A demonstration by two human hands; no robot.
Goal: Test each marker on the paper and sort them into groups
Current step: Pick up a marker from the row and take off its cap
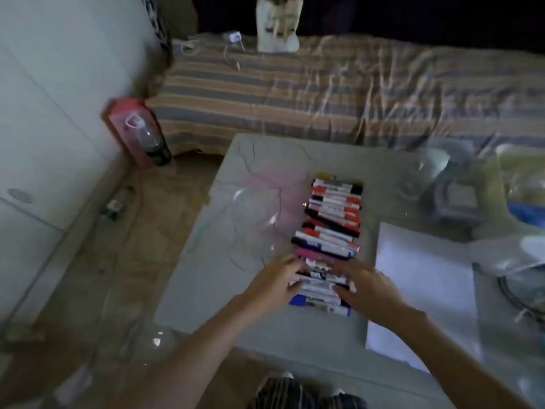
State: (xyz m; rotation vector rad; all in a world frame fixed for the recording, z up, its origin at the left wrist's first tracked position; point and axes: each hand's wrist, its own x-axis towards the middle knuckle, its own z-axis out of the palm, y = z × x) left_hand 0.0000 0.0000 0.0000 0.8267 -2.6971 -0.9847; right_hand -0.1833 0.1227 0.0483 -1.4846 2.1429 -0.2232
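Note:
Several markers [334,214] with red, black and blue caps lie side by side in a long row down the middle of a low grey table [253,178]. A white sheet of paper [424,290] lies to the right of the row. My left hand [274,287] rests on the left ends of the nearest markers, fingers spread over them. My right hand [368,287] rests on their right ends in the same way. The frame is blurred, so I cannot see whether either hand pinches a single marker.
A bed with a striped cover [339,93] runs behind the table, a white bag [278,25] on it. Clear plastic bags and a grey box [457,199] crowd the table's right side. A bottle in a pink box [138,134] stands on the floor at left.

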